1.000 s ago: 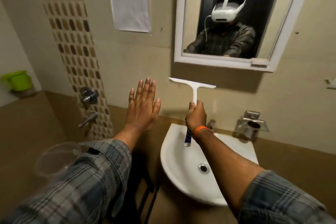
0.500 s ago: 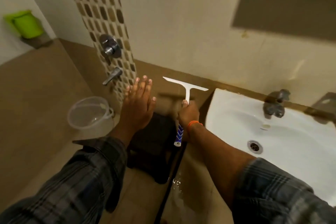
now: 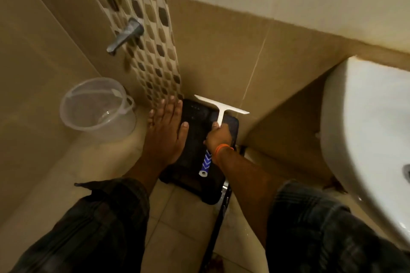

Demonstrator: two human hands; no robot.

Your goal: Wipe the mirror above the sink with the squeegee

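The right hand [image 3: 218, 137] grips the squeegee [image 3: 218, 117] mid-handle, blade upward, low above a black stool [image 3: 195, 175] left of the sink [image 3: 363, 139]. The left hand [image 3: 165, 131] hovers flat, fingers straight. The squeegee looks light and rigid; the handle is the place to hold it.

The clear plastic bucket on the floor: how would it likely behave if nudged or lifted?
The bucket looks thin-walled, with nothing visible inside, so it is probably light and would slide easily on the smooth floor tiles. Its wide, flat-standing shape suggests that it would not tip readily. Its handle should make lifting simple.
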